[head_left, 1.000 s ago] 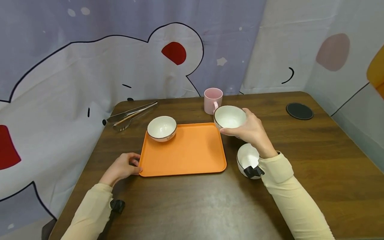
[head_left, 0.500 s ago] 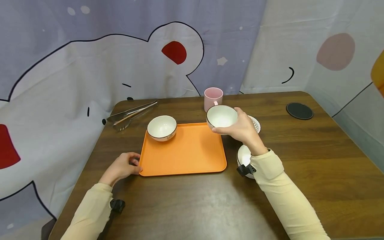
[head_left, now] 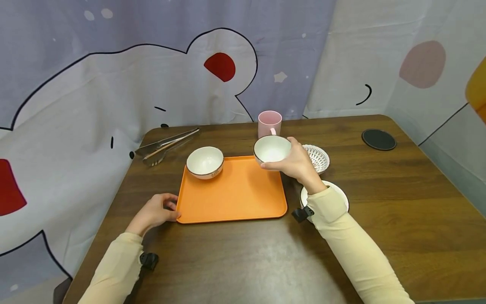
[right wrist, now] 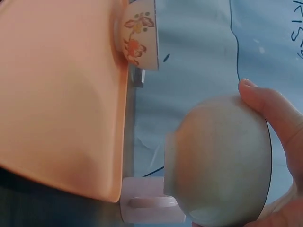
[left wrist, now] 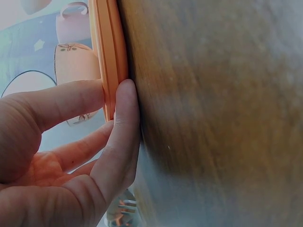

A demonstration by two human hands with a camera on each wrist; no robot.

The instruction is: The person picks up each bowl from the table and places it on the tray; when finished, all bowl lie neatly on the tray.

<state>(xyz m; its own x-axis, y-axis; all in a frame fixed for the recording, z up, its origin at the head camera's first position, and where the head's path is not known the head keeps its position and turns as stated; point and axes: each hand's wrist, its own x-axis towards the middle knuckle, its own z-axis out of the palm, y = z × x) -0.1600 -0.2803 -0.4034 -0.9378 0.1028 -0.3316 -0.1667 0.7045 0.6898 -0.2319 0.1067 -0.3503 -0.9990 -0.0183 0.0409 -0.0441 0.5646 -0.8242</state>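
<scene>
My right hand (head_left: pixel 300 162) grips a white bowl (head_left: pixel 271 148) by its rim, upright, above the back right corner of the orange tray (head_left: pixel 239 202). In the right wrist view the held bowl (right wrist: pixel 222 161) is raised clear of the tray (right wrist: pixel 61 94). My left hand (head_left: pixel 155 213) pinches the tray's front left corner; the left wrist view shows the tray's edge (left wrist: pixel 110 56) between thumb and finger (left wrist: pixel 125 118). A second white bowl (head_left: pixel 205 162), flower-patterned outside, sits in the tray's back left corner. A third white bowl (head_left: pixel 338 195) stands right of the tray, partly hidden by my right sleeve.
A pink mug (head_left: pixel 269 122) stands behind the tray. A white slotted basket (head_left: pixel 318 158) lies behind my right wrist, and a black disc (head_left: pixel 379 139) at the back right. Metal tongs (head_left: pixel 167 141) and a fork (head_left: pixel 155 159) lie back left. A patterned cloth (head_left: pixel 133 93) hangs behind the table.
My right hand has carried the bowl leftward, from beside the tray to over its back right corner. The slotted basket has come into view. My left hand stays on the tray.
</scene>
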